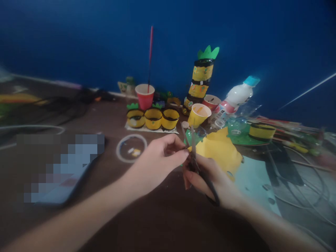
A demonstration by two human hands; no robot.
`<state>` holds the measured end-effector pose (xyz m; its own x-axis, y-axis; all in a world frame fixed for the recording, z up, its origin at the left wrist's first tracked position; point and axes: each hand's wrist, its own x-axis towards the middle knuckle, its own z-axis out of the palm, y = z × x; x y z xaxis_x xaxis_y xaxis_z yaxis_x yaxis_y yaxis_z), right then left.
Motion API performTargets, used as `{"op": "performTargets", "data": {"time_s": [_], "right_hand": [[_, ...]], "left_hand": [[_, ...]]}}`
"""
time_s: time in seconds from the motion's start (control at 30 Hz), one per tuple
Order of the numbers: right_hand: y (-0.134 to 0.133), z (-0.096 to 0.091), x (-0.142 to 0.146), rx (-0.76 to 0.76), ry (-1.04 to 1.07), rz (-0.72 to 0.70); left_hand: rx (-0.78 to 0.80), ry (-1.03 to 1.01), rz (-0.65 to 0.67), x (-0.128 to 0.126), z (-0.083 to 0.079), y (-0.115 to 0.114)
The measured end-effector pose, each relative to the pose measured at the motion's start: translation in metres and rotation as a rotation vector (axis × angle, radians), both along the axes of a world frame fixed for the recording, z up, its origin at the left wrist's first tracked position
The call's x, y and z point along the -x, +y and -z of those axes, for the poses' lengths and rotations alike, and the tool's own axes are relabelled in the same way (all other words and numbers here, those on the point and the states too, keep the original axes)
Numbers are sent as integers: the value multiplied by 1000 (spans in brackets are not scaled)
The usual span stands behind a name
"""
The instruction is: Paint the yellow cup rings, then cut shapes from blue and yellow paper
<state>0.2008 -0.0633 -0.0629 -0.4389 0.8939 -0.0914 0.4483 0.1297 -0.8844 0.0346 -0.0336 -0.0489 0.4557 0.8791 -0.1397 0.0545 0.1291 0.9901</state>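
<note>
Brown tabletop (157,217), blue wall (78,42). Right hand (210,178) grips open scissors (193,154); left hand (160,161) pinches a small piece (185,148) just beside the scissors, so a careless snip could cut it.

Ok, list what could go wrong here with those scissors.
The left hand pinches right beside the blades of the scissors in the right hand: a fingertip could get nicked. The yellow cup, tilted just beyond them, could be knocked over.

ring (131,148) left of scissors (193,147) | sheet (220,150) behind scissors | bottle (236,96) right of tower (201,82)
</note>
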Motion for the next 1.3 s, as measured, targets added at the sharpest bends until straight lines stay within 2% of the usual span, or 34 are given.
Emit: {"op": "performTargets", "data": {"time_s": [1.3], "right_hand": [[-1, -2, 0, -14, -45, 14]], "left_hand": [[-52, 32, -49, 2, -1, 2]]}}
